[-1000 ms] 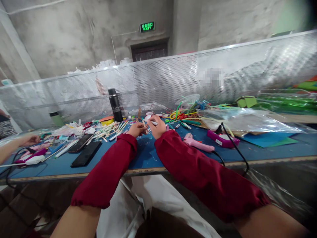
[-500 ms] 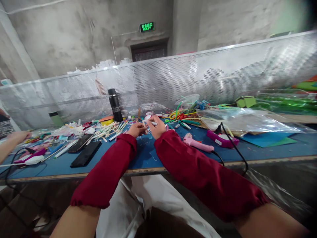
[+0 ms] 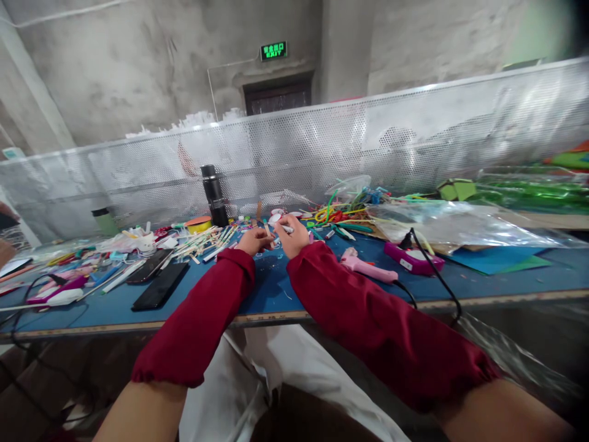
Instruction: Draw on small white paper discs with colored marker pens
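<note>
My left hand [image 3: 253, 240] is closed on a small wooden craft stick [image 3: 267, 228], its fingertips low over the table. The stick points up and away, and its far end looks teal. Close beside it, my right hand [image 3: 295, 237] grips a white marker pen [image 3: 288, 229] in a pinch. The pen's tip is too small to make out, so I cannot tell whether it touches the stick. Both forearms wear dark red sleeves. To the right of my right arm lies a pink glue gun [image 3: 368, 268] with a black cord.
Left of my arms lie two dark phones [image 3: 160, 286] and a heap of craft sticks [image 3: 202, 240]. A black flask [image 3: 214, 195] stands behind them. On the right are a purple box [image 3: 414, 256] with a cable and clear plastic bags [image 3: 469, 222]. A perforated metal screen [image 3: 294, 156] closes the back.
My hands stay nearly in place; the stick shows a little more upright between them. At the far left, another person's hand and forearm have drawn back toward the frame's edge.
</note>
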Demonstrator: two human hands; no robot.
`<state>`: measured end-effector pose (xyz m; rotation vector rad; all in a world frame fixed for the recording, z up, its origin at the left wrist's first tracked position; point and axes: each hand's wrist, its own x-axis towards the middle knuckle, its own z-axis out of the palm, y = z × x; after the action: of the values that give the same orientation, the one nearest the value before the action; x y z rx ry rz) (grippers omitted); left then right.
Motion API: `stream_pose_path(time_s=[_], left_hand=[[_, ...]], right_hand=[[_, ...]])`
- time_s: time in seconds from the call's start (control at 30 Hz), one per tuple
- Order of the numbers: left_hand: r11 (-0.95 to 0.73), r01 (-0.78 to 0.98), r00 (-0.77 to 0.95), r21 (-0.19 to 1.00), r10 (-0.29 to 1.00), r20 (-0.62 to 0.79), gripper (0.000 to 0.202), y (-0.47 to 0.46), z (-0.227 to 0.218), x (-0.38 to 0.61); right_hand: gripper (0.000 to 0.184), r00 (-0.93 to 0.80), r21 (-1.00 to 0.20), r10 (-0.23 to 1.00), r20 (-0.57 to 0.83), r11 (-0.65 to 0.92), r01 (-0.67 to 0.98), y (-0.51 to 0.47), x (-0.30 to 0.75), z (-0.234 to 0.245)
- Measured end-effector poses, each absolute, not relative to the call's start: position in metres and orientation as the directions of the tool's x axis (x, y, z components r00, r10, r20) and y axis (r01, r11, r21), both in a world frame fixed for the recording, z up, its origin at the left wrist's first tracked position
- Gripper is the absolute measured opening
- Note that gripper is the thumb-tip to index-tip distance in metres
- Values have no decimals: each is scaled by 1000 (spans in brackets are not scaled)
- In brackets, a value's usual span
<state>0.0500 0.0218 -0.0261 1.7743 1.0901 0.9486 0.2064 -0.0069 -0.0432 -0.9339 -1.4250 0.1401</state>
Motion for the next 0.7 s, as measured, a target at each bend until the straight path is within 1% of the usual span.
stream_pose_path(time_s=[0.2,0.33,0.43,0.6,0.7], left_hand=[[-302,292,359,907,914,189,21,22,-26,50],[-292,299,353,909,918,180,25,23,-27,50],[-313,299,363,902,911,196,29,23,-27,50],[-288,313,345,905,922,174,25,23,-27,50],[-295,310,346,904,921,182,21,23,-27,49]], right_hand=[[19,172,-606,597,784,674,423,-7,206,-44],[19,190,-614,599,778,660,433,-7,207,-44],[18,169,-606,599,783,674,422,-6,207,-44],[17,194,-614,597,779,661,431,-7,206,-44],[18,180,-609,595,783,677,413,-7,206,-43]])
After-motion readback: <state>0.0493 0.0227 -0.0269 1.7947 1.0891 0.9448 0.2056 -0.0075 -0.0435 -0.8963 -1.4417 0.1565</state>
